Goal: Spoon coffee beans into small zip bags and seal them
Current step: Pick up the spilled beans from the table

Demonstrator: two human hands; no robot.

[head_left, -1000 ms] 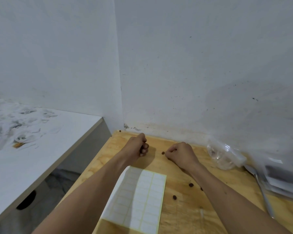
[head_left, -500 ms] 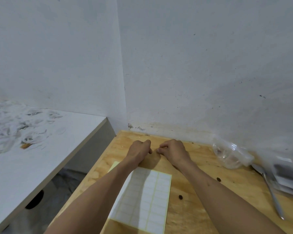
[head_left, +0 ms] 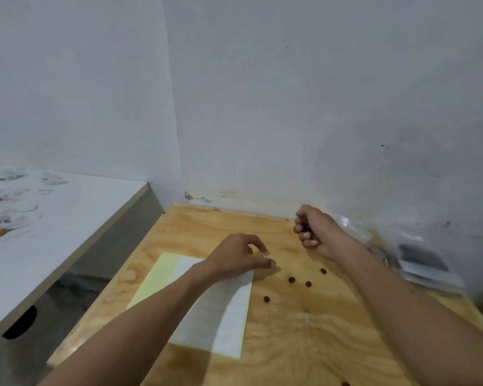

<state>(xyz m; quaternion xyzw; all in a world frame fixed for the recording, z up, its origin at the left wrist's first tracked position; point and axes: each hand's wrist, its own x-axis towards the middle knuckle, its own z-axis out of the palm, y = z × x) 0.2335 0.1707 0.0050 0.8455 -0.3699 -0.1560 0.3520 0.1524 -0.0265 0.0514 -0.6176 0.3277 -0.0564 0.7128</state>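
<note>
- White walls met in a corner behind a plywood table [head_left: 304,344]; a lower white counter [head_left: 67,218] stood off to the left.
- Label sheet [head_left: 221,310] lay flat near the middle, partly under the left forearm.
- Loose coffee beans [head_left: 291,280] were scattered on the wood, approx. four betw. the two hands, apart from each other.
- Left hand [head_left: 234,259]: fingers relaxed, spread, tips low over the wood just left of the beans; gripped nothing.
- Right hand [head_left: 314,231]: fingers curled tight into a fist, raised near the back wall. Couldn't tell if anything was inside it.
- Clear zip bags [head_left: 354,229] sat crumpled vs. the wall just behind the right wrist; more flat packets [head_left: 424,260] lay at the right edge. No spoon made out w/ certainty.
- Handling, as a judgement: beans small, hard, light, prob. roll easily, so pinch singly betw. thumb and fingertip. Bags thin, limp, slippery; best taken at the mouth edges, held open w/ two fingers.
</note>
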